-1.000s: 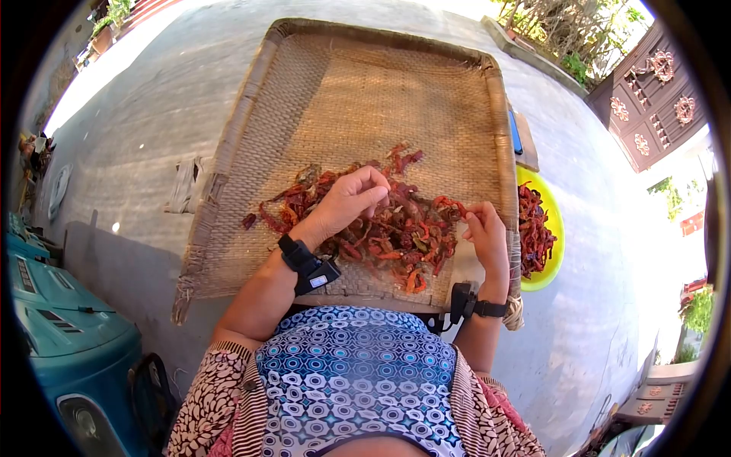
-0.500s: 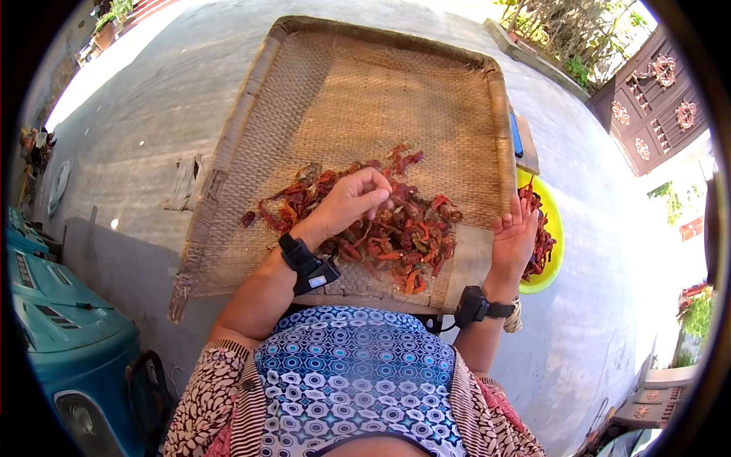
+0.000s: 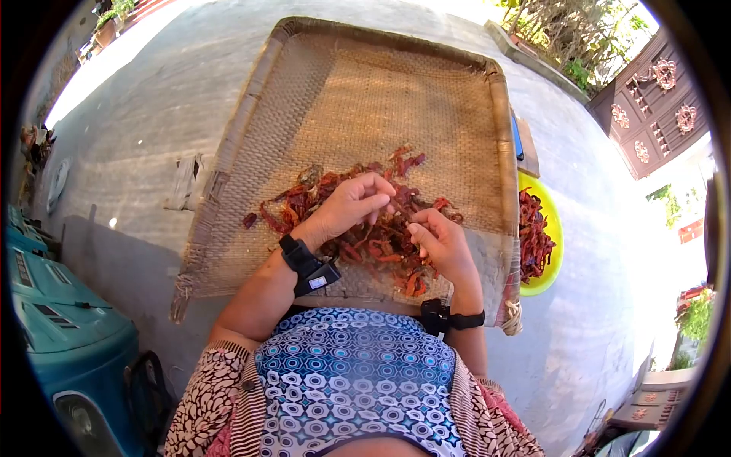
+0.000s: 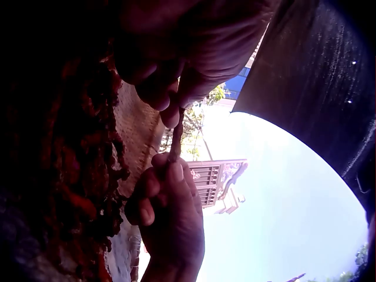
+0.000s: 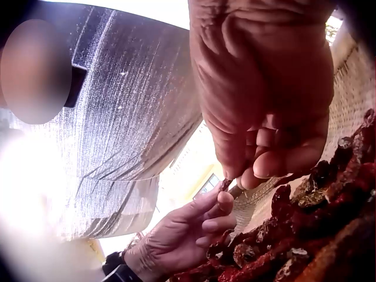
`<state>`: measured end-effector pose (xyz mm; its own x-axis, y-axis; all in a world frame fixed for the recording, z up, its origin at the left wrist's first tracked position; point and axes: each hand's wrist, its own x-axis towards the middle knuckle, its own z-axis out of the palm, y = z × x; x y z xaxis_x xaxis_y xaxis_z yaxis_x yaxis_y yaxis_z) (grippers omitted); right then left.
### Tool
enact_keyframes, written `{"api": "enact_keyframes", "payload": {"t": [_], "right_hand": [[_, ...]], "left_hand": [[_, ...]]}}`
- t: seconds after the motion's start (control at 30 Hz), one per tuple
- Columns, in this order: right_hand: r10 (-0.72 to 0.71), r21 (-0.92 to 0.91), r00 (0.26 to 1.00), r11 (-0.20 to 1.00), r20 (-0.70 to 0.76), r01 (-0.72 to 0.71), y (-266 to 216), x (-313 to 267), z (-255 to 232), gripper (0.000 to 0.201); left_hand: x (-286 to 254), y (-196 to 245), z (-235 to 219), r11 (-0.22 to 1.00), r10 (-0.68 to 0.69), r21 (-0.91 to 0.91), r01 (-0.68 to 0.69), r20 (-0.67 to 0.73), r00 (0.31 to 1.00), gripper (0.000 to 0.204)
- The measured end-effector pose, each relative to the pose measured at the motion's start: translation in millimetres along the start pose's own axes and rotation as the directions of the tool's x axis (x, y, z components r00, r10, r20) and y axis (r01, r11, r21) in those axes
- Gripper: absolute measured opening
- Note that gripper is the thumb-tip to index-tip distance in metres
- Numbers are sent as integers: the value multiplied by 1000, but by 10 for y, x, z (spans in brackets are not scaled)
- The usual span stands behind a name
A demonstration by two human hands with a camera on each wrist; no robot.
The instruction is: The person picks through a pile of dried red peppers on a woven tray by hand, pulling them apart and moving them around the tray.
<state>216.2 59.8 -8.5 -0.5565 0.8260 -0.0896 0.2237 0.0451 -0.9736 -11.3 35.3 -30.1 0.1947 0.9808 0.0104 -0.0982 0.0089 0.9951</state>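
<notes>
Over a heap of dried red chili peppers on a woven tray, my left hand and right hand come close together. Between them, in the left wrist view, stretches one thin dark dried chili pepper. My left thumb and fingers pinch its upper end there, and the right hand's fingertips pinch the lower. The right wrist view shows the same pepper small between the fingertips of both hands, close over the heap. Most of it is hidden by fingers there.
A yellow-green basin of dried red chilies stands right of the tray, with a blue object on a board behind it. A teal machine stands at the left on the concrete floor. The tray has a raised rim.
My right hand took a red chili from the tray's right side, opened out beside the basin, then came back left to meet the left hand. The left hand has stayed nearly still.
</notes>
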Motion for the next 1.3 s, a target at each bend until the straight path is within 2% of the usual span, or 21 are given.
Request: {"api": "enact_keyframes", "payload": {"t": [0.1,0.2,0.23,0.27,0.3,0.4,0.43,0.47,0.5,0.53,0.57,0.63,0.73,0.83,0.93,1.03,1.13,1.23,1.3], "right_hand": [[42,44,994,998,-102,-37,69,-12,-214,16],[-93,161,934,974,-345,157,96,-35,-556,20],[-86,386,909,886,-408,257,122,-41,-673,23],[-62,576,883,736,-466,356,156,-46,-785,25],[-22,718,857,535,-515,445,146,-46,-826,28],[123,648,875,720,-469,246,94,-9,-854,34],[43,416,885,892,-463,175,57,1,-792,29],[6,210,917,974,-399,85,59,47,-728,26],[-13,-14,945,1000,-327,9,77,108,-668,24],[-13,-242,968,969,-251,-49,104,163,-626,23],[-153,-455,966,890,-208,43,154,215,-602,24],[-383,-790,923,577,-37,208,219,305,-554,28],[-353,-910,935,400,-43,110,184,381,-521,29],[-327,-888,944,447,-52,106,275,419,-530,23],[-397,-814,916,551,-63,183,340,423,-582,19],[-276,-619,943,778,-186,106,279,421,-583,13],[-84,-363,982,932,-171,17,108,350,-401,12],[-96,-374,994,925,-62,66,-72,275,-158,13],[-53,-280,998,959,-28,43,-55,266,-53,15]], "left_hand": [[-15,7,10,999,16,29,-16,4,1000,21],[4,-58,-27,998,-22,56,21,21,1000,24],[7,-66,-29,997,-33,64,32,24,999,23],[12,-77,-29,996,-45,72,43,28,999,22],[32,-124,-31,996,-48,80,45,33,998,22],[92,-265,-31,992,-45,120,40,42,998,20],[98,-279,-28,989,-38,142,32,44,998,19],[100,-293,-26,986,-33,165,25,46,998,19],[95,-298,-23,985,-32,170,24,45,999,19],[92,-300,-21,984,-31,176,22,44,999,19],[92,-298,-20,983,-29,184,20,44,999,19],[86,-281,-16,982,-43,187,34,45,998,19],[80,-247,-15,981,-61,188,51,46,997,19],[85,-290,-24,983,-50,177,41,50,997,19],[78,-240,-25,980,-40,195,28,60,997,21],[72,-241,-18,979,-41,204,29,55,998,22],[75,-263,-10,989,-22,147,16,37,999,24],[56,-221,-3,994,-8,108,4,34,999,24],[44,-202,-18,996,-27,87,23,42,999,23]]}}
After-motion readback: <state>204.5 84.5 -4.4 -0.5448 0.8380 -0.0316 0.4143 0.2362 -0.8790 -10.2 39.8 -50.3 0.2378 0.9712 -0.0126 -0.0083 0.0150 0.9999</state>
